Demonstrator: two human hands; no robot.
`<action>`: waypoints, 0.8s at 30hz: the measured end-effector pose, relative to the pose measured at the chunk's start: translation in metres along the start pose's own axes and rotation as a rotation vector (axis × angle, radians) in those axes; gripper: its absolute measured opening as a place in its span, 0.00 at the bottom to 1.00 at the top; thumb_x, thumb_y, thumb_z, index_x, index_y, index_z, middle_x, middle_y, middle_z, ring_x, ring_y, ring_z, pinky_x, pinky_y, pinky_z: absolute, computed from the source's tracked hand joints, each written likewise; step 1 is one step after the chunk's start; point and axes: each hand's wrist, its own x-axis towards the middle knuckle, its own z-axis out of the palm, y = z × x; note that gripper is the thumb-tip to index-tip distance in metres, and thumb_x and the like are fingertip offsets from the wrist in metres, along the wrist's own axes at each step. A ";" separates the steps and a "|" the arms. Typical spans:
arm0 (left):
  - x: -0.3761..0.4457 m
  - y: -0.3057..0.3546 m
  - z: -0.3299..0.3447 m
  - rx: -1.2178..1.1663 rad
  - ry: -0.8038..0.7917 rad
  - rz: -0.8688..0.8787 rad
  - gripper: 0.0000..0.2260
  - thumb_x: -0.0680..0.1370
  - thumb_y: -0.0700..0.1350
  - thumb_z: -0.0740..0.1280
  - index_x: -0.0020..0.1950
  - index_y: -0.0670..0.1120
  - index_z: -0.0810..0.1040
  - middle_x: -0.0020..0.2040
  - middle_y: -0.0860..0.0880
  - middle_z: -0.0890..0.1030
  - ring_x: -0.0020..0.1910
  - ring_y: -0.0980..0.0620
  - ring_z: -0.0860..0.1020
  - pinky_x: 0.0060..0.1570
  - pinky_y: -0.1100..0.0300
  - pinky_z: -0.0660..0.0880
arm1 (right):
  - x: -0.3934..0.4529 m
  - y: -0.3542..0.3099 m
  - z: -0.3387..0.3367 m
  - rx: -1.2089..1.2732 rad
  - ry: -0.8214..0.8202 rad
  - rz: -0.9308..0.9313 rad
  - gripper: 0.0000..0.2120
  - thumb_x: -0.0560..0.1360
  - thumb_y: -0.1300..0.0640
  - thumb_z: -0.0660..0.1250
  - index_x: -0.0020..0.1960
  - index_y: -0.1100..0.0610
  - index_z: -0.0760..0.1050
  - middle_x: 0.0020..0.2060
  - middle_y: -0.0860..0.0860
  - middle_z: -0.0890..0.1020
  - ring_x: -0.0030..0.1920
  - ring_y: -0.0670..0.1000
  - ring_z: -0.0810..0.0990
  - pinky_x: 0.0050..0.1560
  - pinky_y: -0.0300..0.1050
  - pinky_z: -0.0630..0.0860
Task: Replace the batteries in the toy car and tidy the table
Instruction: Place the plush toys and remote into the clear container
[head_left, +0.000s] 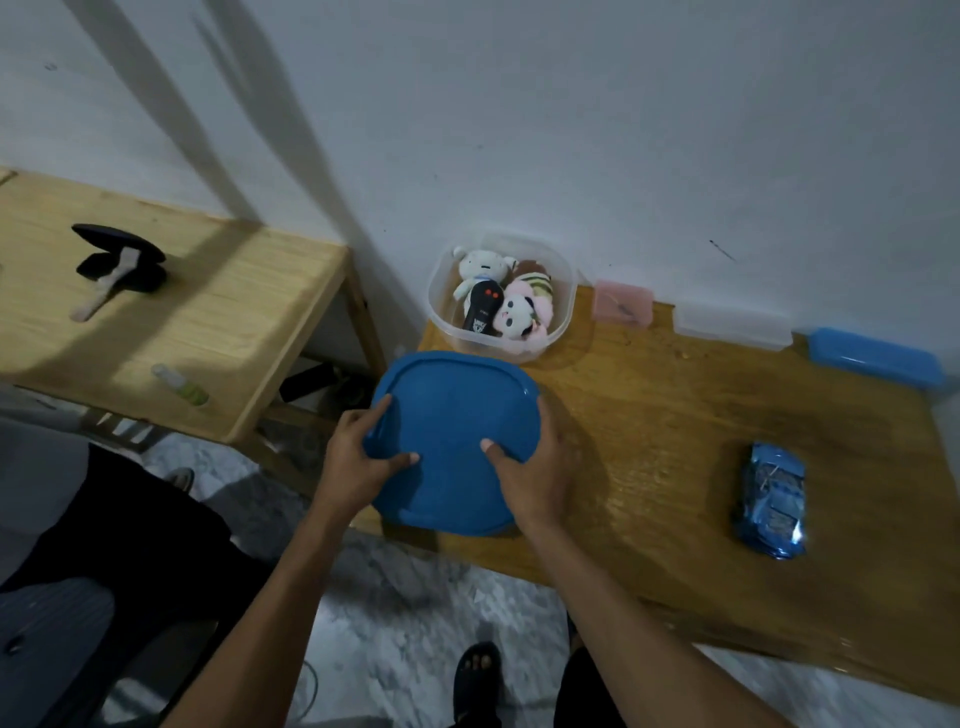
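Toy car (771, 500), blue and glossy, lay on the wooden table (675, 467) toward its right side, well apart from both hands, with bare tabletop on every side of it. Its long axis ran roughly front to back, tilted a little.

Both hands held a blue lid (452, 441) over the table's front left corner. Left hand (358, 457) gripped the lid's left edge, thumb pressed flat on top, fingers curled along and under the rim. Right hand (535, 467) gripped the right edge the same way, thumb on top, fingers wrapped round the rim. The lid's left part overhung the table's left edge and its near part overhung the front edge.

Clear plastic tub (501, 296) sat open at the back left corner, against the wall, just beyond the lid's far edge. Inside: a black remote control (482, 309) lying among plush toys (519, 312).

Along the back edge, to the right of the tub, stood a row: a small pink box (622, 303), a clear box (732, 327) and a blue box (878, 358), each near the next.

The widest open stretch of tabletop lay between the lid and the car. A lighter wooden bench (208, 322) stood to the left across a narrow gap, carrying a dark object and a small bottle (182, 384).
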 end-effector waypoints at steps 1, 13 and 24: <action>0.003 0.008 -0.002 0.002 0.022 0.016 0.39 0.69 0.47 0.81 0.77 0.53 0.69 0.63 0.49 0.70 0.61 0.51 0.71 0.60 0.51 0.75 | 0.003 -0.005 -0.002 -0.005 -0.001 -0.035 0.46 0.67 0.39 0.76 0.79 0.39 0.56 0.66 0.45 0.69 0.65 0.49 0.69 0.63 0.52 0.74; 0.132 0.118 0.007 0.212 0.049 0.169 0.45 0.69 0.59 0.79 0.80 0.48 0.64 0.71 0.43 0.68 0.70 0.42 0.69 0.68 0.47 0.72 | 0.129 -0.080 -0.032 -0.151 0.119 -0.211 0.45 0.71 0.45 0.77 0.80 0.49 0.56 0.71 0.52 0.61 0.70 0.54 0.67 0.61 0.44 0.72; 0.202 0.117 0.041 0.396 0.071 0.131 0.44 0.69 0.67 0.73 0.80 0.49 0.65 0.75 0.43 0.67 0.71 0.37 0.63 0.71 0.42 0.64 | 0.203 -0.090 -0.012 -0.441 0.101 -0.083 0.43 0.74 0.39 0.71 0.81 0.51 0.54 0.76 0.56 0.58 0.73 0.60 0.59 0.71 0.55 0.62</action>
